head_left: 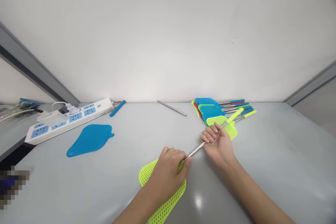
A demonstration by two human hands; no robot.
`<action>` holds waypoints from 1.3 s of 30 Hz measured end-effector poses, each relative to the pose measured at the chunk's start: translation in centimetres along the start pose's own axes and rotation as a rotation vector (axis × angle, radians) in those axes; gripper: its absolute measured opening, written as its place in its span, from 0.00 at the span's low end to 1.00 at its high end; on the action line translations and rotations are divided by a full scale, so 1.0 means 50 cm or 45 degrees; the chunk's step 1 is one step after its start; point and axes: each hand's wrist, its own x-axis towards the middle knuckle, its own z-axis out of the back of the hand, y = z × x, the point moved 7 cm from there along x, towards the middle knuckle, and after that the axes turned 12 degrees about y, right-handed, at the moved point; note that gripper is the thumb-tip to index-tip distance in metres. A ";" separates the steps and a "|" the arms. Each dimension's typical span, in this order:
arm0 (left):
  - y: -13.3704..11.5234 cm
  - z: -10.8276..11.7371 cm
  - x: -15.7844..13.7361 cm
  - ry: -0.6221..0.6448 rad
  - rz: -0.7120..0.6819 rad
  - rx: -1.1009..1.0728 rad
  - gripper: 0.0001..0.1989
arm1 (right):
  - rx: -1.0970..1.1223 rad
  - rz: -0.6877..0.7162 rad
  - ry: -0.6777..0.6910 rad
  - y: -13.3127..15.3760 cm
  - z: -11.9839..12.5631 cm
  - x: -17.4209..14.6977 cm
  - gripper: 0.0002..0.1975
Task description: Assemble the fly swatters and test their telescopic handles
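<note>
A yellow-green fly swatter (162,213) with a metal rod and a yellow-green grip is held across the front of the table. My left hand (169,169) is closed round its neck, where the perforated head meets the rod, and covers part of the head. Farther up the rod, my right hand (216,141) curls its fingers round the metal, palm turned up, below the grip. Just behind the right hand lies a pile of fly swatters (211,110) in blue, red and yellow-green, handles pointing right.
At the left lie a loose blue swatter head (90,140) and a blue handle grip (117,108). A bare metal rod (172,108) rests near the wall. A white power strip (70,120) with plugs and cables runs along the left edge of the grey table (275,168).
</note>
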 end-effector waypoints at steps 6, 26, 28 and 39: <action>0.014 0.020 0.002 -0.070 -0.021 0.251 0.15 | -0.072 0.158 -0.088 0.054 0.022 0.016 0.09; 0.043 0.046 0.006 -0.111 0.138 0.453 0.14 | 0.135 0.177 -0.080 0.060 0.050 0.019 0.15; 0.047 0.044 0.006 -0.111 0.176 0.482 0.14 | 0.136 0.153 -0.096 0.052 0.053 0.017 0.17; 0.052 0.033 0.003 -0.083 0.272 0.387 0.17 | 0.265 0.119 -0.242 0.029 0.069 0.001 0.17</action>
